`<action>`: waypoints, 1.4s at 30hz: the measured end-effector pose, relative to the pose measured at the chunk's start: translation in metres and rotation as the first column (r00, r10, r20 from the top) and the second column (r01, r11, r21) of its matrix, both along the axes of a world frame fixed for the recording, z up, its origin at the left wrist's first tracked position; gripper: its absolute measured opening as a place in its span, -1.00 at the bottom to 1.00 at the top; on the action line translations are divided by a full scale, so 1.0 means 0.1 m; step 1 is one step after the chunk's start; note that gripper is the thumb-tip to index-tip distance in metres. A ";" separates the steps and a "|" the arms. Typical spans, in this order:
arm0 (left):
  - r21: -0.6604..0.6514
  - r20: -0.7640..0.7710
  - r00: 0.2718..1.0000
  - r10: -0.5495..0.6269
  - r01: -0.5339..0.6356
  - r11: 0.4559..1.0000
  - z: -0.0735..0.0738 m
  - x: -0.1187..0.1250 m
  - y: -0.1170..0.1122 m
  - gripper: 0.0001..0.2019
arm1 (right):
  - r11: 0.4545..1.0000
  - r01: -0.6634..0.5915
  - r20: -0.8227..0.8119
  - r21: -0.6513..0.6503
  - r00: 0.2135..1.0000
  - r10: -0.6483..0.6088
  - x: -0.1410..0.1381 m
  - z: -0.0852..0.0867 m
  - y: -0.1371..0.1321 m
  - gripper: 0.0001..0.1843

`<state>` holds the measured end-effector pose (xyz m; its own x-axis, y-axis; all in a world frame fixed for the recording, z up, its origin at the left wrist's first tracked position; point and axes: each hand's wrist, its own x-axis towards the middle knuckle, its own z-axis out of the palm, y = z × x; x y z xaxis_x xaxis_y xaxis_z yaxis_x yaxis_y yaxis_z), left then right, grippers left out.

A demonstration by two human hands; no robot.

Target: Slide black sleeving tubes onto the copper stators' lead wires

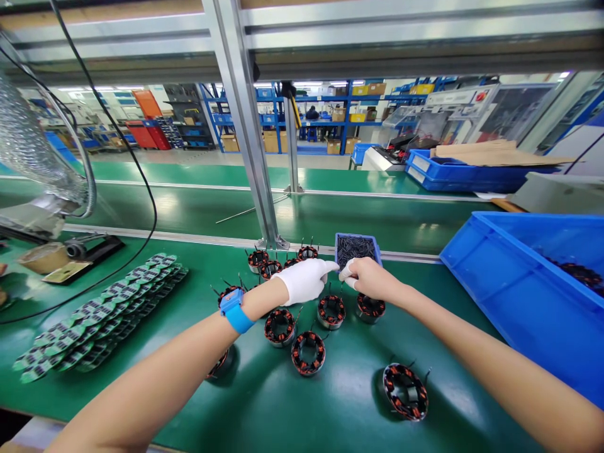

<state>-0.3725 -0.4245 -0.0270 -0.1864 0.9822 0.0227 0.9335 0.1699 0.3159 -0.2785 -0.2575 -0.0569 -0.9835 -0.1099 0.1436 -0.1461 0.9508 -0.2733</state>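
My left hand [306,280], in a white glove with a blue wristband, reaches over a cluster of copper-wound motor stators [331,311]. Its index finger points right and its other fingers are curled; whatever is in them is hidden. Close to that fingertip, my right hand [368,277] has its white-covered thumb and finger pinched together; anything between them is too small to make out. Just behind the hands stands a small blue bin [380,251] full of short black tubes [355,246]. Another stator [370,308] sits below my right hand, its wire leads partly hidden.
A single stator [406,392] lies at the front right. Stacked green circuit boards [108,314] spread over the left of the bench. A large blue crate [523,289] stands at right. A metal post [245,126] rises behind the stators, and a black cable [153,214] hangs at left.
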 end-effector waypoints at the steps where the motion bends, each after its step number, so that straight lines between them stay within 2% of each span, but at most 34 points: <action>1: 0.000 0.005 1.000 0.001 -0.001 1.000 0.00 0.00 0.00 -0.52 | 1.000 -0.002 0.000 0.006 1.000 0.002 0.00 0.00 0.00 -0.67; 9: 0.008 0.037 0.999 0.005 -0.005 1.000 -0.01 -0.01 0.01 -0.51 | 0.993 -0.040 0.053 0.112 0.998 0.034 -0.01 0.02 -0.03 -0.67; 14: 0.009 0.058 0.998 0.008 -0.009 1.000 -0.01 0.00 0.01 -0.55 | 0.967 -0.100 0.115 0.233 0.991 0.075 -0.01 0.09 -0.10 -0.72; 18: 0.011 0.072 0.997 0.023 -0.024 1.000 -0.03 -0.01 0.00 -0.51 | 0.954 -0.145 0.165 0.261 0.981 0.104 0.00 0.07 -0.14 -0.77; 23: 0.014 0.094 0.995 0.035 -0.037 0.999 -0.05 -0.03 -0.01 -0.41 | 0.976 -0.114 0.169 0.184 0.982 0.083 0.02 0.04 -0.14 -0.74; 27: 0.025 0.107 0.994 0.030 -0.033 0.999 -0.06 -0.03 -0.01 -0.41 | 0.999 -0.001 0.134 0.036 0.991 -0.004 -0.05 0.04 -0.10 -0.71; 32: 0.024 0.107 0.993 0.045 -0.048 0.999 -0.08 -0.05 -0.01 -0.39 | 0.989 0.084 0.186 -0.124 0.981 -0.060 -0.17 -0.05 -0.14 -0.79; 39: 0.010 0.104 0.993 0.047 -0.048 0.999 -0.11 -0.06 0.00 -0.36 | 0.968 0.205 0.247 -0.143 0.955 -0.165 -0.23 -0.15 -0.24 -0.92; 42: 0.010 0.096 0.995 0.039 -0.040 0.999 -0.11 -0.05 0.00 -0.39 | 0.964 0.209 0.246 -0.165 0.955 -0.165 -0.23 -0.13 -0.22 -0.90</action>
